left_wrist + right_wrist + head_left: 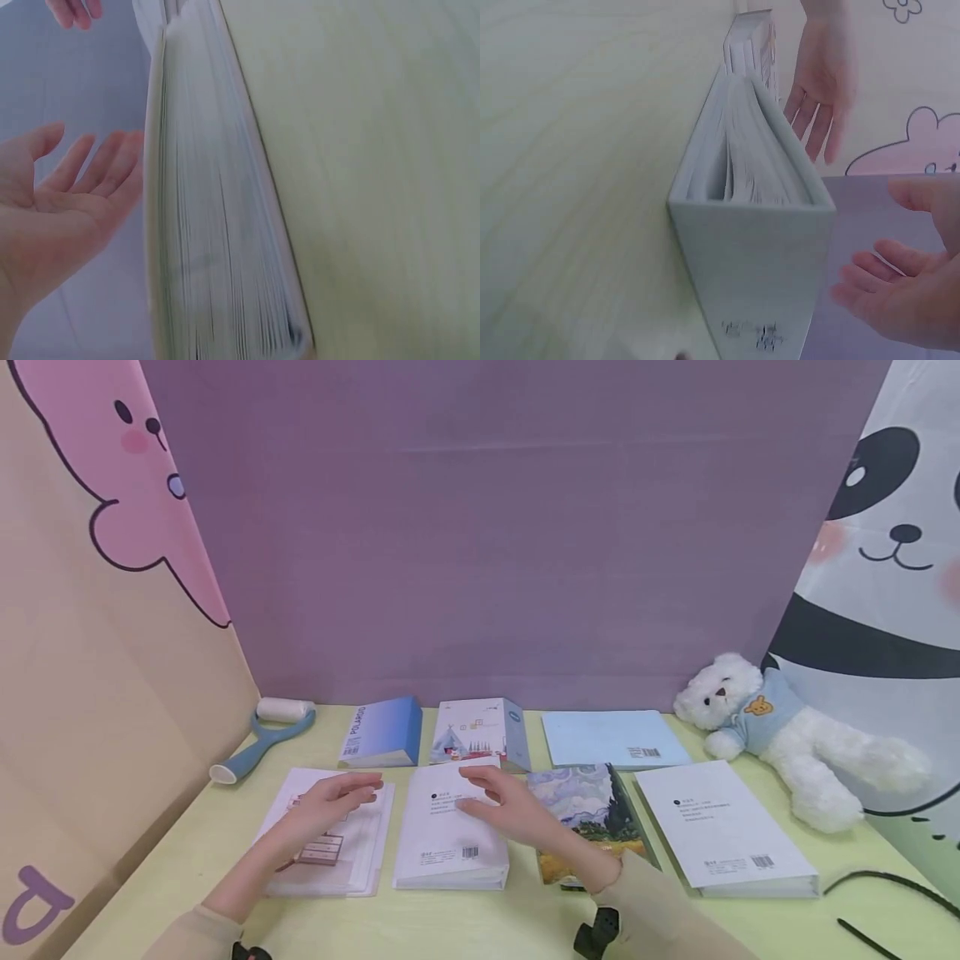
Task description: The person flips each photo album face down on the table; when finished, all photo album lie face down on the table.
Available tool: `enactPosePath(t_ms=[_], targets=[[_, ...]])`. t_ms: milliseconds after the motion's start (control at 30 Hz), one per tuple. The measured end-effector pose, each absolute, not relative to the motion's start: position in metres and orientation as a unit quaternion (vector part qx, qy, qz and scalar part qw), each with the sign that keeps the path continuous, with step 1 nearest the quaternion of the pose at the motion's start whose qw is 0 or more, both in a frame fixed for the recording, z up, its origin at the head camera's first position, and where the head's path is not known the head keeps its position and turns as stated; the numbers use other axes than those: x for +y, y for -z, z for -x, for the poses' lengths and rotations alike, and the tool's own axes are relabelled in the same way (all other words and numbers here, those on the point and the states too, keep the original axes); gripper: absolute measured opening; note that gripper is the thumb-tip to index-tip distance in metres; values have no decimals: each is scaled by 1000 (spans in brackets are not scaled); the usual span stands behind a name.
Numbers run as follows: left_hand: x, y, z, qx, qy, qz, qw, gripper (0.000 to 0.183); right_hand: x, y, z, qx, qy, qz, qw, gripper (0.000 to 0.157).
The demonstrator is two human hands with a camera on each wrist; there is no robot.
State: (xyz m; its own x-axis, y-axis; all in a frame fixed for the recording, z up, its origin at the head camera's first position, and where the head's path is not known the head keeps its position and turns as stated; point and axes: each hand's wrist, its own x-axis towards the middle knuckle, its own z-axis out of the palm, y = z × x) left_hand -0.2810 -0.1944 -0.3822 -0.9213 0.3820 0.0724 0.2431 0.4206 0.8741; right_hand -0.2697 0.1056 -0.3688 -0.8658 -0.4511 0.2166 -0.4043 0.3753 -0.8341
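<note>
My left hand (pixel 332 803) hovers over a pale pink book with a drawer drawing (pixel 351 872), its fingers loosely bent and holding nothing. Above the thick white album (pixel 431 839) in the middle, my right hand (pixel 512 803) hangs with relaxed fingers, also holding nothing. In the left wrist view my left hand (pixel 67 199) is palm up beside a thick book's page edges (pixel 217 195). The right wrist view has my right hand (pixel 904 281) to the right of the white album's spine (pixel 750 262), apart from it.
Behind lie a blue Polaroid book (pixel 382 735), an illustrated box-like book (pixel 472 727) and a light blue book (pixel 600 735). To the right are a landscape-painting book (pixel 585 802), another white album (pixel 720 827), a white teddy bear (pixel 780 718) and black cords (pixel 892 877). A lint roller (pixel 262 747) lies left.
</note>
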Motion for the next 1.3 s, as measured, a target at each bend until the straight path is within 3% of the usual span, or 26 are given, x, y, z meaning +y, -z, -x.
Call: enactPosePath(t_ms=[233,800,1067,1300], targets=[[-217,380,280,843,-518,-145,1,46,76,364,270,826,491,272,48,47],[-273,372,271,888,-451,-67,-62,51,1,360,265,818,501,260,112,45],[-290,381,268,886,-459,-31,-48,52,-26,367,263,817,501,250,139,48],[-306,393,272,870,-490,-37,43,61,-37,376,260,840,458,239,167,54]])
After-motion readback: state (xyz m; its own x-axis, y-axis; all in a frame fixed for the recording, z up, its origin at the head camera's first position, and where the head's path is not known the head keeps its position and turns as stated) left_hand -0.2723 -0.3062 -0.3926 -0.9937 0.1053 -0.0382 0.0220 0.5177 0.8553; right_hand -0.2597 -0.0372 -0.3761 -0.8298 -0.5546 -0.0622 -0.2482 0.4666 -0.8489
